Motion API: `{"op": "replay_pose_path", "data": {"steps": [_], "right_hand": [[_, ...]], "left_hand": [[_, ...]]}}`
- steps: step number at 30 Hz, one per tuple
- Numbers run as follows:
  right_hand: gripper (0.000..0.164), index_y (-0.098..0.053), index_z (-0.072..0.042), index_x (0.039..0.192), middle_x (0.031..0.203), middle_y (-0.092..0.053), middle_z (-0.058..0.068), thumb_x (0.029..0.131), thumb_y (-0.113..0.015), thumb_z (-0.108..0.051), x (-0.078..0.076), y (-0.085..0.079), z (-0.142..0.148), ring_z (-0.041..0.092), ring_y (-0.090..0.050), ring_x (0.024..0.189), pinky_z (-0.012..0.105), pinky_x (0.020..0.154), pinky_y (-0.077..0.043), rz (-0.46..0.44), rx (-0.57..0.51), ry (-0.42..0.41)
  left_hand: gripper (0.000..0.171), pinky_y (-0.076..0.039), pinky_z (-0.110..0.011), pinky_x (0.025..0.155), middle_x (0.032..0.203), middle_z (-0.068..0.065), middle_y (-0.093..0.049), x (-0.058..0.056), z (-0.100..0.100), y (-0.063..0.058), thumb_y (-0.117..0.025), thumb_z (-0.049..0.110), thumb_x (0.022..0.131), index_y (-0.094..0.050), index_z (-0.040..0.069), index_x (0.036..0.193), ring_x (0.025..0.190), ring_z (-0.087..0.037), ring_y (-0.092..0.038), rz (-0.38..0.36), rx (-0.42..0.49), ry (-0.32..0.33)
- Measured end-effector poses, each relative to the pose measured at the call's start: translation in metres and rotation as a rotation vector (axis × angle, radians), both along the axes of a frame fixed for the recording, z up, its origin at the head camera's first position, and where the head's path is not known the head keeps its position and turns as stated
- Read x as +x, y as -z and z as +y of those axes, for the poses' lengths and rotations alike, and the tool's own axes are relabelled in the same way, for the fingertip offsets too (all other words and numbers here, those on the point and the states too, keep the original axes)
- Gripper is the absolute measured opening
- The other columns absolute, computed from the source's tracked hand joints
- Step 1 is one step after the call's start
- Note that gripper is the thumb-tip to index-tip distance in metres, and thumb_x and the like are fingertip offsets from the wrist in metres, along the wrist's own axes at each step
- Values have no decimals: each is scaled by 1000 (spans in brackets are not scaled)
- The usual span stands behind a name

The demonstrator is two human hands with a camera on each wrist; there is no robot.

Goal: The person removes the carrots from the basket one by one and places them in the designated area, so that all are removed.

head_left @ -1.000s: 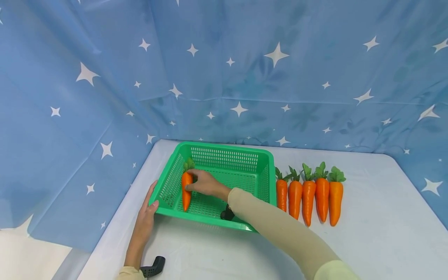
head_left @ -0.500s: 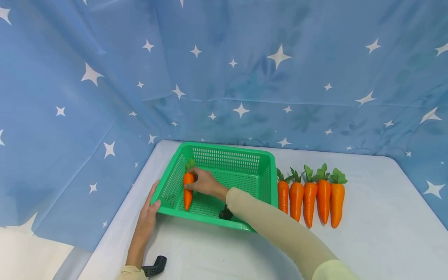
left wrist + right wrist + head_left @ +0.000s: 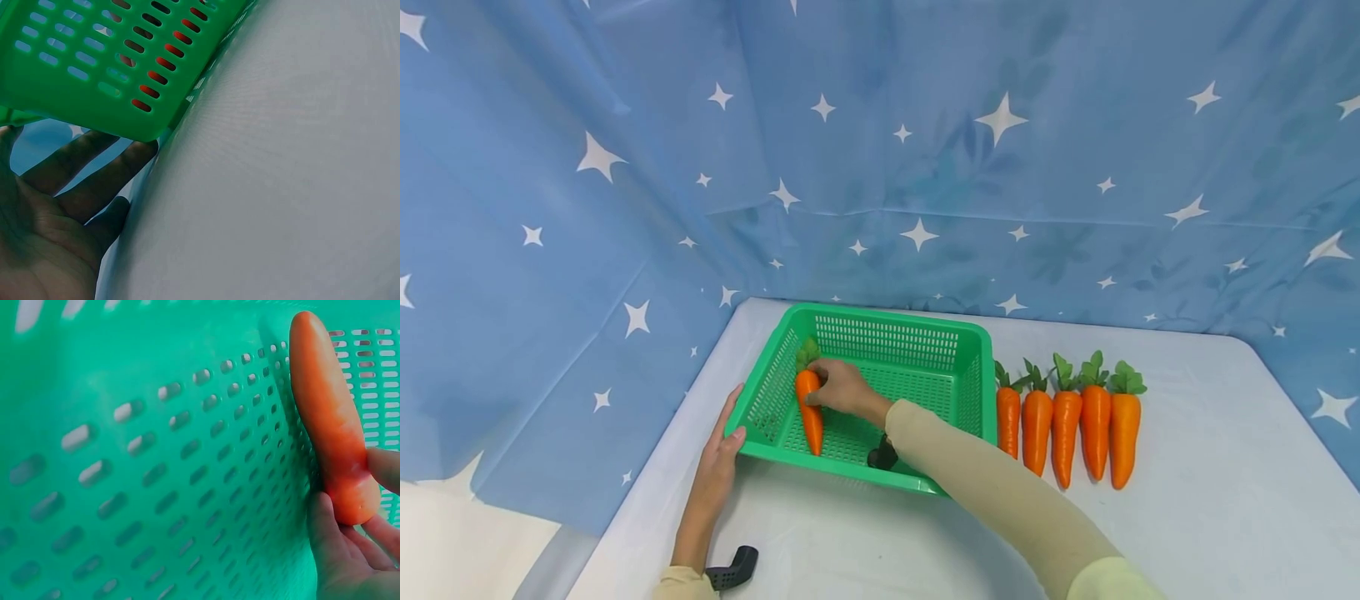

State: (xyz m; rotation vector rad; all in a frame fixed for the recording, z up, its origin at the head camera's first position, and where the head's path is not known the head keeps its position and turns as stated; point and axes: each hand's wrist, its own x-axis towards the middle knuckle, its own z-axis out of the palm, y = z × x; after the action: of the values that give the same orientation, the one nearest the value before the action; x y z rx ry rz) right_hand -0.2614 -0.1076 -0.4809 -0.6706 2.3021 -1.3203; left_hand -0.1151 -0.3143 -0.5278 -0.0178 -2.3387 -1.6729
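Note:
My right hand (image 3: 842,387) pinches an orange carrot (image 3: 809,412) with green leaves between thumb and fingers, near its leafy end. The carrot lies at a slant inside the green basket (image 3: 887,315), toward its left wall. In the right wrist view, the thick end of the carrot (image 3: 328,412) is gripped low in the frame, and the tapered end points up by the slotted basket wall. At the basket's front left corner, my left hand (image 3: 715,462) rests with its thumb on the rim. In the left wrist view its fingers (image 3: 103,184) are spread and nearly straight against the basket's outside.
Several carrots (image 3: 1066,433) lie side by side to the right of the basket, leaves toward the back, on the white table (image 3: 1210,450). A blue star-patterned curtain (image 3: 880,167) hangs behind and at the left. A black wrist device (image 3: 733,569) is worn at my left wrist.
The carrot has turned in my right hand, its tip swinging slightly to the right. My left hand stays at the basket's corner. The whole head view has shifted a little.

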Motion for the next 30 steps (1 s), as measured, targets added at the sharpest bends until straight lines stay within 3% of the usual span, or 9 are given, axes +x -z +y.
{"op": "replay_pose_path", "data": {"steps": [14,30], "right_hand": [[60,-59,2,150,135,-69,15,94,-80,0,-2,2,0,29,-67,117,38,90,-59,-28,-10,20],[61,-59,0,151,139,-67,16,94,-81,-3,-5,-3,5,30,-66,123,39,93,-58,-68,-19,30]], "left_hand": [[61,-13,-68,120,176,-1,-21,0,1,1,-40,27,112,-29,29,172,161,-32,-14,7,-4,-1],[61,-13,-67,121,177,-3,-21,0,1,0,-39,26,112,-28,24,172,161,-34,-13,3,-9,-9]]}}
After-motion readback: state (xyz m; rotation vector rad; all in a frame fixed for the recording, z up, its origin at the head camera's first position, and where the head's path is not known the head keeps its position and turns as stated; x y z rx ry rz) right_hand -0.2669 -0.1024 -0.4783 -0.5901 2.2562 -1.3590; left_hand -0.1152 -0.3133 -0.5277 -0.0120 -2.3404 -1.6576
